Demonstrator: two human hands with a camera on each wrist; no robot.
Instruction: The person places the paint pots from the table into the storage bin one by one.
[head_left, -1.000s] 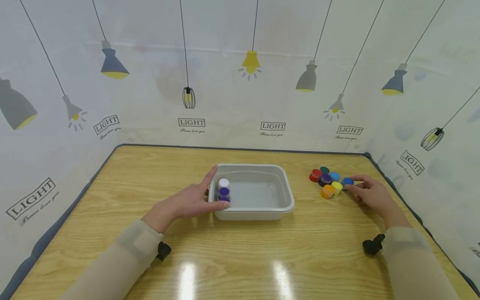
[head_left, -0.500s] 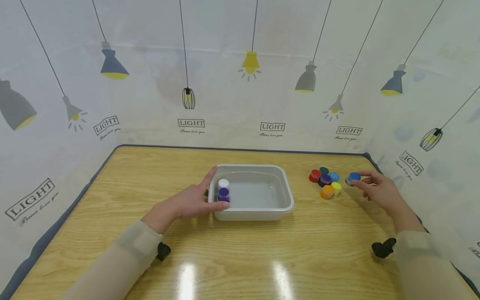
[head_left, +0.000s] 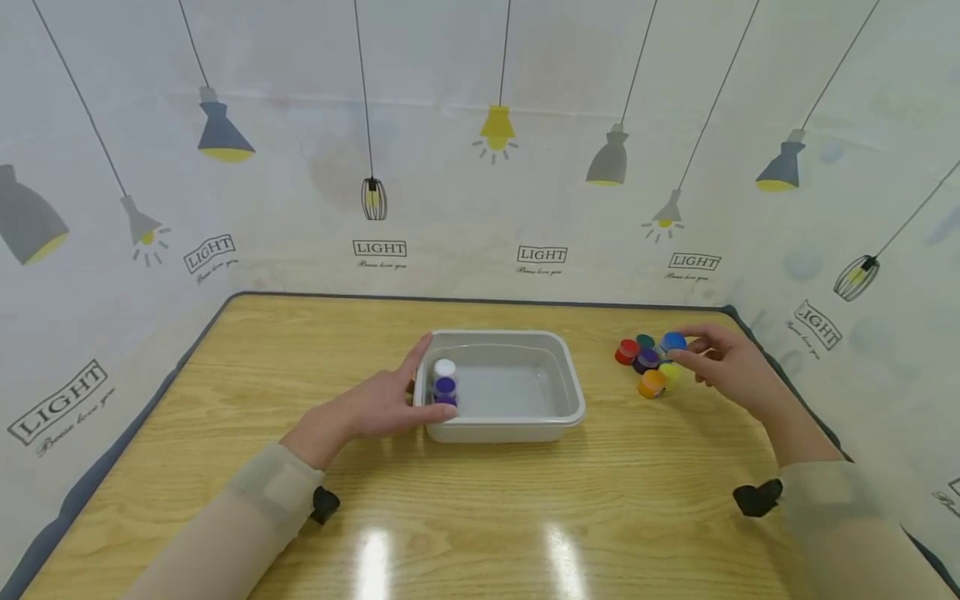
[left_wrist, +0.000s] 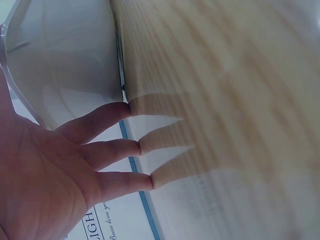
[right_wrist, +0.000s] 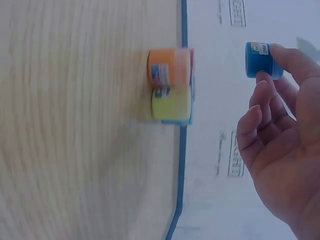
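My left hand [head_left: 375, 404] rests at the left end of a white plastic tray [head_left: 506, 431]. Its thumb lies over the near rim, and the index finger reaches along the far left corner. In the left wrist view the other fingers [left_wrist: 115, 182] are straight, fingertips at the tabletop beside the tray wall. A white-topped paint jar [head_left: 445, 369] and two purple ones [head_left: 446, 386] stand in the tray's left end. Lifted above the other jars, a small blue paint jar [right_wrist: 258, 60] is pinched between thumb and fingers of my right hand [head_left: 727, 367].
Under the right hand, paint jars cluster on the wooden table [head_left: 480, 517]: red [head_left: 627, 352], dark green [head_left: 645, 342], dark purple [head_left: 646, 360], orange [head_left: 652, 383] and yellow [head_left: 670, 377]. A light blue one is mostly hidden. Lamp-printed cloth [head_left: 450, 167] surrounds the table's sides and back.
The right hand has lifted the blue jar off the table, first shifting right, then back left over the cluster. My left hand and the tray stay in place.
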